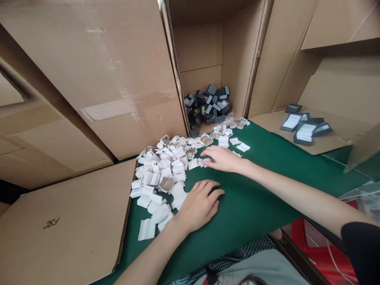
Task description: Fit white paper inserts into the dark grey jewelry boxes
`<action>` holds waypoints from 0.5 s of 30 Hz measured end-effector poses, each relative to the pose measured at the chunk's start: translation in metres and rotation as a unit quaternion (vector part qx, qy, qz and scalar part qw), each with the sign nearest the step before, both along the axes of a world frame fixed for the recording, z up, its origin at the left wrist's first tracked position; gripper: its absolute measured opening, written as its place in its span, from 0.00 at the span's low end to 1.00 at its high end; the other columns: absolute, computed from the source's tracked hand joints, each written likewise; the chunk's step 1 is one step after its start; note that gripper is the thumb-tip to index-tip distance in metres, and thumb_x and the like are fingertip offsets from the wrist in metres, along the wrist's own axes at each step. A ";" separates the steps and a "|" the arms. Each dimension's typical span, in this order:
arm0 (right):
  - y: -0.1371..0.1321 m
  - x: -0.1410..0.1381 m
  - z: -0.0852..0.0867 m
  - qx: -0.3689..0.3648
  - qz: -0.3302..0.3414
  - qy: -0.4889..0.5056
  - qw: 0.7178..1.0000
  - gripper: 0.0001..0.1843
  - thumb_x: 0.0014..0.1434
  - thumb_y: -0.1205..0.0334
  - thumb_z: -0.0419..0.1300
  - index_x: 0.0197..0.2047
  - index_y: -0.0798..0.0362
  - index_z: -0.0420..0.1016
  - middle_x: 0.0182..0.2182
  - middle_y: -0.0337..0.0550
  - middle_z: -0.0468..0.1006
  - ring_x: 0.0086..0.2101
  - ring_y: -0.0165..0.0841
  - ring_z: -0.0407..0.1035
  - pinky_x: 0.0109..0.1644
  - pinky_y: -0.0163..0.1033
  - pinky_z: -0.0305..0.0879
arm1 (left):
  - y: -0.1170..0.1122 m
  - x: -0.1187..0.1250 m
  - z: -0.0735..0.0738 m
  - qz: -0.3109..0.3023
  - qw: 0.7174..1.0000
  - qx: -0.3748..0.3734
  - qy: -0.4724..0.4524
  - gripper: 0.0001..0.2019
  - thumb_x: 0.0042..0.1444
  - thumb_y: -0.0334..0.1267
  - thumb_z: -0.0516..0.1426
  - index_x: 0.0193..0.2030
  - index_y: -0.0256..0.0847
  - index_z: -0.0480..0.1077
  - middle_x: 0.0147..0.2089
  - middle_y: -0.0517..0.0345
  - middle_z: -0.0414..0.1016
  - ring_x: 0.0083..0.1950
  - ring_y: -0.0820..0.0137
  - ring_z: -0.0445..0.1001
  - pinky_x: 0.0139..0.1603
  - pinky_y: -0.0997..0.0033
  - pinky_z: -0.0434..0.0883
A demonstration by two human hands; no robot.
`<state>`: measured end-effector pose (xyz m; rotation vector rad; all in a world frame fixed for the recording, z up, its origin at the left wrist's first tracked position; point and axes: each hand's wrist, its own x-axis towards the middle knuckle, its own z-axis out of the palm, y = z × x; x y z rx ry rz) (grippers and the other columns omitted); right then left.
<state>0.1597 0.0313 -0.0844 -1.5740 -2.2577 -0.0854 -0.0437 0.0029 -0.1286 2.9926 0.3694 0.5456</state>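
A heap of small folded white inserts (169, 162), some showing a grey side, spreads over the green tabletop (243, 202). My left hand (202, 204) rests at the heap's near right edge, fingers spread on the green surface, with nothing visible in it. Farther back, my right hand (221, 158) reaches to the right edge of the heap. Its fingers stretch out over a short row of white inserts (198, 162), and the fingertips are at or just above them; whether they touch is unclear. Nothing shows in its grasp.
An open cardboard box (202, 47) at the back holds a pile of small black boxes (208, 105). On a cardboard sheet (335, 136) at right lie several dark boxes with white inserts (305, 132). Closed cartons (97, 79) and a flat cardboard piece (68, 233) stand at left.
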 end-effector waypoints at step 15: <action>-0.007 0.011 -0.007 -0.067 0.036 0.106 0.991 0.18 0.61 0.49 0.56 0.46 0.53 0.75 0.39 0.45 0.79 0.38 0.36 0.73 0.40 0.40 0.66 | -0.001 -0.001 0.003 0.000 1.000 -0.002 0.016 0.15 0.64 0.35 0.45 0.54 0.43 0.64 0.57 0.51 0.66 0.59 0.62 0.63 0.58 0.57 0.65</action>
